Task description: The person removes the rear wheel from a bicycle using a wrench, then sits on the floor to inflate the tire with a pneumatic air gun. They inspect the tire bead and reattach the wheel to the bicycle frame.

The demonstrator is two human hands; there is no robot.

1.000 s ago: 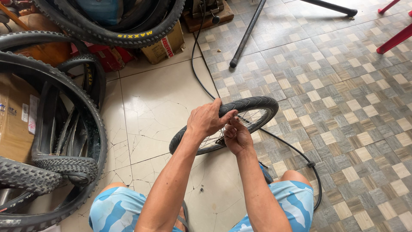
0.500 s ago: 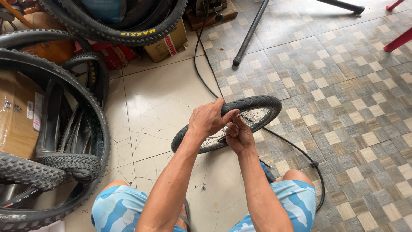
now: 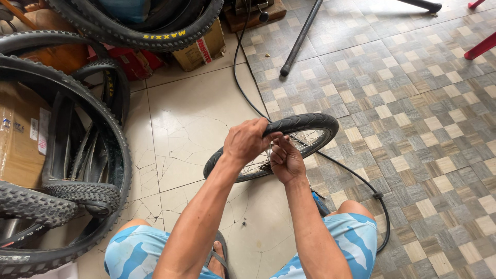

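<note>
A small spoked bicycle wheel with a black tyre stands upright on the tiled floor in front of my knees. My left hand is closed over the top of the tyre near its middle. Just below and to the right, my right hand is curled at the rim and spokes, fingers pinched on something too small to make out. Both forearms reach forward from my lap, over blue-and-white patterned shorts.
Several large knobby tyres lean in a stack at the left beside a cardboard box. More tyres and boxes sit at the top. A black hose snakes across the floor past a black stand leg. A red chair leg shows at the right.
Both hands stay on the wheel; the view has shifted slightly and the right hand's fingers have worked a little at the rim.
</note>
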